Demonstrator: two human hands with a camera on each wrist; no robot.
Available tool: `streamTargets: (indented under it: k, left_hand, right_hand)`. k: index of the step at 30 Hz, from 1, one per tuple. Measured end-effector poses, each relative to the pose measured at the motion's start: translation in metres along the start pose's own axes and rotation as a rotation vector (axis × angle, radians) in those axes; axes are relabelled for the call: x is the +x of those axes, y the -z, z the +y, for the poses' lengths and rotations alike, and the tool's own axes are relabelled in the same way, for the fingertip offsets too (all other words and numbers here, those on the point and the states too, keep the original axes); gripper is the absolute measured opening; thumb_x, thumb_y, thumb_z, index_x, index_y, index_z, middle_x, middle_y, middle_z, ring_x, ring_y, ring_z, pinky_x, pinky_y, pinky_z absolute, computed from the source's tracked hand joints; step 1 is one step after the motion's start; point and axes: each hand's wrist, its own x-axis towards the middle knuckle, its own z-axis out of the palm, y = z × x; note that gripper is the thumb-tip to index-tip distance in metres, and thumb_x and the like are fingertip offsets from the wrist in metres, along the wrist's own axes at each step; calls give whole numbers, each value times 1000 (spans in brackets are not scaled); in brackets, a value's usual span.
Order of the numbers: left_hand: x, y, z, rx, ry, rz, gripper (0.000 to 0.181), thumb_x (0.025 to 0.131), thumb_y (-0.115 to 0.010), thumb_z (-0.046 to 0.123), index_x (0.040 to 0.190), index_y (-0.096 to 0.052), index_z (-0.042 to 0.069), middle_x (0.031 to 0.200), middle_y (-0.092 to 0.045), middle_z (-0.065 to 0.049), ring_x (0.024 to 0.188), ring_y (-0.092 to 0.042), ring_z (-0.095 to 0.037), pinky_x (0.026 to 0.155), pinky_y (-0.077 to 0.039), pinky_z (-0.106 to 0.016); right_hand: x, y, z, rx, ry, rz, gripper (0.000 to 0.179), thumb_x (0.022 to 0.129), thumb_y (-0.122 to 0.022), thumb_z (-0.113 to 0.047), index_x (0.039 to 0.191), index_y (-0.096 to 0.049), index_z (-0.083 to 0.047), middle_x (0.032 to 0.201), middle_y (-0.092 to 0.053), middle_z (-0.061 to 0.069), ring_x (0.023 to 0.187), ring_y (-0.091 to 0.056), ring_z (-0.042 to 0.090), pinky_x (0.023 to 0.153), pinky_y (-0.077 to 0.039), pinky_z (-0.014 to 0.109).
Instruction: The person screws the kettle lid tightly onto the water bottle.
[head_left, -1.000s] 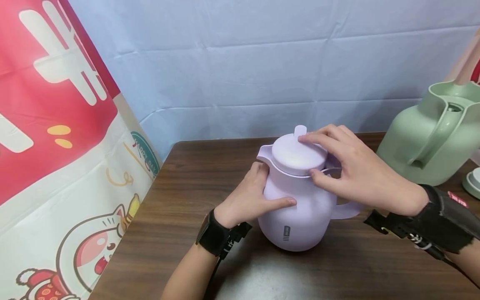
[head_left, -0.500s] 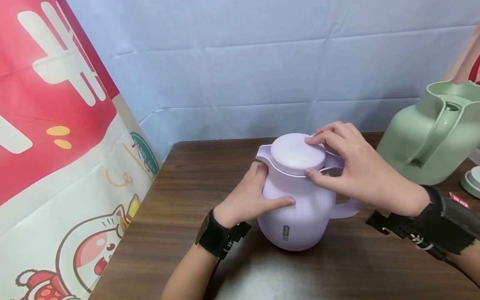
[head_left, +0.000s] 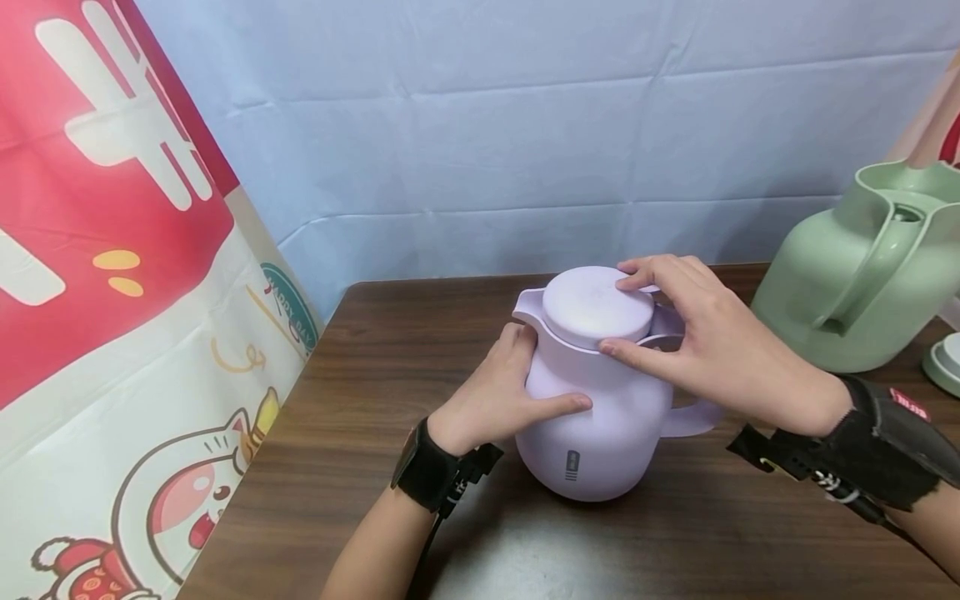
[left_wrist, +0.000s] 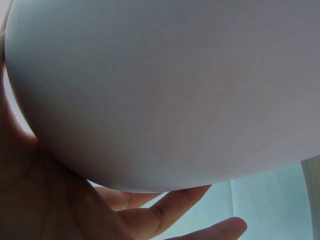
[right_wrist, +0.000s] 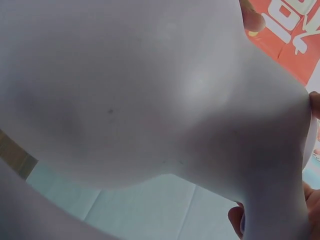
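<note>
Upright on the wooden table stands a lilac thermos jug point(head_left: 592, 433), its spout to the left and its handle point(head_left: 693, 419) to the right. My left hand point(head_left: 498, 392) grips the jug's body from the left, thumb across the front. A round lilac lid point(head_left: 588, 304) sits in the jug's mouth. My right hand point(head_left: 697, 333) holds this lid by its right side, thumb at the front rim and fingers on top near the back. In the left wrist view the jug body point(left_wrist: 165, 100) fills most of the picture, with fingers curving beneath it.
A green jug point(head_left: 832, 292) without a lid stands at the right of the table point(head_left: 375, 400), something pink rising behind it. Beside it lies a green and white round part point(head_left: 947, 362). A pale blue sheet point(head_left: 480, 150) hangs behind; a printed cloth point(head_left: 172, 350) hangs left.
The lid has turned clockwise: its tab has gone from the back to the right, by my right fingers. My right thumb has slid left along the front rim. The left hand stays put.
</note>
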Motion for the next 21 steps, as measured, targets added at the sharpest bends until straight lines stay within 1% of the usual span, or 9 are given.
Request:
streamTargets:
  k: [2,8,9,11,15,18,21]
  left_hand:
    - [0,0,0,1,-4,0,95,73,-68,66,145,-27,20,132,-33,0,116,-38,-10,94,-41,-33]
    - [0,0,1,5,5,-6,96,72,-68,67,145,-28,20,131,-34,-1,115,-39,-11,94,-41,-33]
    - [0,1,1,7,4,-6,96,72,-68,67,145,-27,20,132,-34,-1,116,-39,-11,94,-41,-33]
    - [0,1,1,9,0,-5,97,72,-69,67,145,-27,19,133,-34,-2,116,-39,-12,95,-40,-34]
    - [0,1,1,10,-4,-3,96,72,-69,66,145,-27,20,133,-33,-2,117,-39,-12,95,-40,-34]
    - [0,1,0,3,-3,-2,96,72,-69,65,145,-27,21,134,-33,0,117,-39,-11,95,-40,-34]
    - [0,1,-1,-6,-2,-2,96,72,-69,65,146,-26,21,134,-32,1,117,-38,-11,95,-40,-33]
  right_hand:
    - [-1,0,0,-2,9,7,45,73,-83,-21,107,-54,-10,126,-55,3,109,-46,18,84,-36,31]
    - [-5,1,0,0,75,56,43,71,-82,-15,106,-59,-8,123,-57,4,111,-48,19,90,-32,22]
    - [-5,1,0,-2,81,64,42,71,-82,-14,106,-60,-8,122,-58,4,111,-49,19,90,-32,22]
    - [-6,1,0,-1,89,76,42,71,-82,-14,107,-62,-9,119,-58,3,109,-50,19,90,-33,26]
    - [-9,0,-2,-13,86,95,41,70,-82,-13,107,-65,-12,114,-59,1,106,-50,19,85,-33,39]
    - [-11,0,-1,-28,104,118,42,70,-82,-12,108,-67,-12,111,-60,1,102,-50,19,83,-33,41]
    - [-13,-2,-1,-43,132,147,40,71,-80,-14,109,-68,-12,104,-60,1,95,-48,19,80,-31,39]
